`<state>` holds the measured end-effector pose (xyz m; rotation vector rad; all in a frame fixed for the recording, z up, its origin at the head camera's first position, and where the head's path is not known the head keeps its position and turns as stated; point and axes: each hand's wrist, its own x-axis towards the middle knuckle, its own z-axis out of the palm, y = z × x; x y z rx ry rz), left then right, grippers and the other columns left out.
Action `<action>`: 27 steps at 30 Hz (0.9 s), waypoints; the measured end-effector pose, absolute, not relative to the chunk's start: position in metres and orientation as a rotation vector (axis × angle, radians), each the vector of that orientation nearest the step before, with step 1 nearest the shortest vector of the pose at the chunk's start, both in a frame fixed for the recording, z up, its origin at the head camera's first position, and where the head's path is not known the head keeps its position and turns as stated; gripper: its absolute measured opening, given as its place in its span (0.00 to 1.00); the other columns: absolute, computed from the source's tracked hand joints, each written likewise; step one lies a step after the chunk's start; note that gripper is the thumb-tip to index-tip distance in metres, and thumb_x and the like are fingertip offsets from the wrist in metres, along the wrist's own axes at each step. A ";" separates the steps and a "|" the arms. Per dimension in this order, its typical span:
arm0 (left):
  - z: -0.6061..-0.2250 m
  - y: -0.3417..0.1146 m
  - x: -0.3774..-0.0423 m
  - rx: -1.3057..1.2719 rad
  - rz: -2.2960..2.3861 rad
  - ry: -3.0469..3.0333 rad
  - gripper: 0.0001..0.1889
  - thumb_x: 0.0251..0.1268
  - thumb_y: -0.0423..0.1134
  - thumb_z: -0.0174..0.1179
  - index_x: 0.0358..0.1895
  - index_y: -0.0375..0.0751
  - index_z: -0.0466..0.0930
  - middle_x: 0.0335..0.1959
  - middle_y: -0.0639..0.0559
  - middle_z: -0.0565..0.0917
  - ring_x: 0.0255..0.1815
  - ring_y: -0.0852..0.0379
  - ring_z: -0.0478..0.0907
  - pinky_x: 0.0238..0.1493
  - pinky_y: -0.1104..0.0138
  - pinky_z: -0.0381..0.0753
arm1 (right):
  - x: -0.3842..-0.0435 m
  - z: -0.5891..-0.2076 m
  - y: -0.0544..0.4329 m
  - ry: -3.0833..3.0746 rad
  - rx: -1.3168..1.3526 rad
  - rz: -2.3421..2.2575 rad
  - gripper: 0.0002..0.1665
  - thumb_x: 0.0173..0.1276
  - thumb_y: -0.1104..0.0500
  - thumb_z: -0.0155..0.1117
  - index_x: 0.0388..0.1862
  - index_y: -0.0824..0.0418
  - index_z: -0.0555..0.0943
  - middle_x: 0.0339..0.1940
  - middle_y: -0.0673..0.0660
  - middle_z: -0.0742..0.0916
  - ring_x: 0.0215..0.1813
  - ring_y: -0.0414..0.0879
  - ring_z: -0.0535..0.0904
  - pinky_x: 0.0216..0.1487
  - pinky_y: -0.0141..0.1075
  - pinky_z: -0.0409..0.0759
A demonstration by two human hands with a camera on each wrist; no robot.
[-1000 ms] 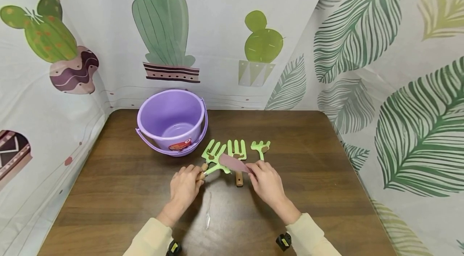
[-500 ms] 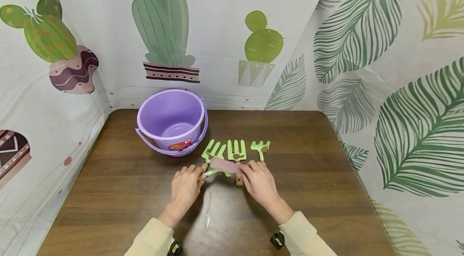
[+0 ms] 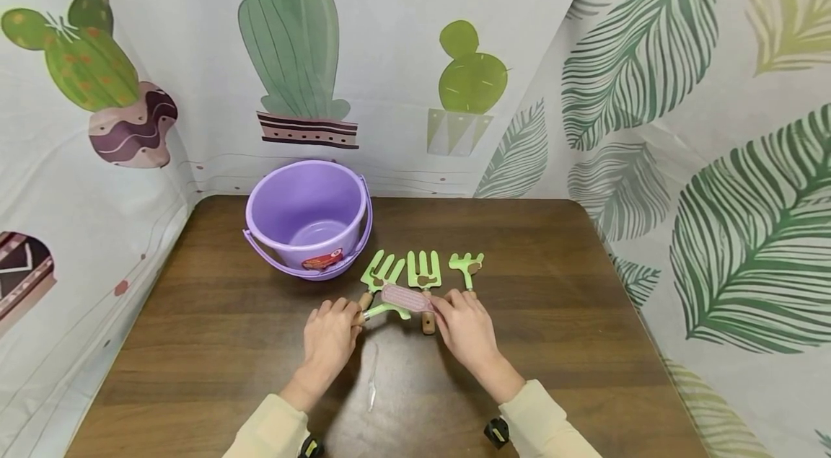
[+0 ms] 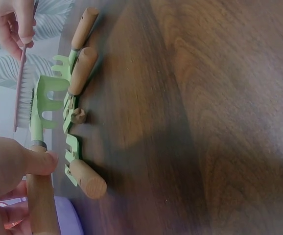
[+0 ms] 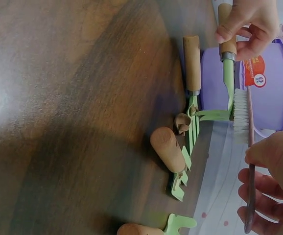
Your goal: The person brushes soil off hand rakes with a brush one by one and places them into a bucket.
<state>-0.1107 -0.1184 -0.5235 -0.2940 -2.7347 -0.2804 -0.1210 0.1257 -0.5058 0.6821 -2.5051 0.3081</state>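
My left hand (image 3: pixel 330 339) grips the wooden handle of a small green hand rake (image 4: pixel 42 188), its tines bent downward above the table. My right hand (image 3: pixel 467 327) holds a pink brush (image 3: pixel 407 298) by its thin handle. In the right wrist view, white bristles (image 5: pixel 240 112) meet the back of the rake's green head. Beneath them on the table lie two green hand forks, one at left (image 3: pixel 384 270) and one in the middle (image 3: pixel 424 270). Another small rake (image 3: pixel 467 267) lies to the right, its handle hidden behind my right hand in the head view.
A purple bucket (image 3: pixel 286 253) with its handle down stands at the back left of the wooden table (image 3: pixel 532 249). Brown curled bits (image 5: pixel 182 123) sit on the tools lying there. A thin clear strip (image 3: pixel 372 389) lies near the front, between my forearms.
The brush in my right hand has moved left and nearer to me, with its back turned upward over the held rake. My left hand has barely moved.
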 end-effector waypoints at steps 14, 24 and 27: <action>-0.528 -0.123 -0.110 -0.312 -0.264 -2.705 0.18 0.29 0.37 0.75 0.31 0.49 0.81 0.28 0.55 0.80 0.29 0.51 0.73 0.28 0.62 0.69 | -0.118 -0.511 0.130 -2.551 0.663 0.290 0.15 0.50 0.61 0.71 0.39 0.55 0.84 0.27 0.51 0.79 0.31 0.49 0.74 0.37 0.40 0.77; -0.531 -0.123 -0.109 -0.320 -0.268 -2.715 0.18 0.29 0.38 0.76 0.32 0.49 0.82 0.27 0.55 0.79 0.29 0.51 0.73 0.28 0.62 0.68 | -0.116 -0.512 0.138 -2.566 0.645 0.309 0.16 0.50 0.62 0.70 0.40 0.55 0.83 0.29 0.52 0.80 0.36 0.49 0.77 0.39 0.42 0.78; -0.530 -0.123 -0.109 -0.310 -0.273 -2.727 0.19 0.29 0.38 0.76 0.33 0.50 0.82 0.28 0.55 0.79 0.29 0.51 0.73 0.28 0.63 0.69 | -0.115 -0.514 0.141 -2.574 0.627 0.304 0.16 0.50 0.63 0.69 0.40 0.55 0.83 0.30 0.52 0.80 0.35 0.48 0.76 0.33 0.40 0.75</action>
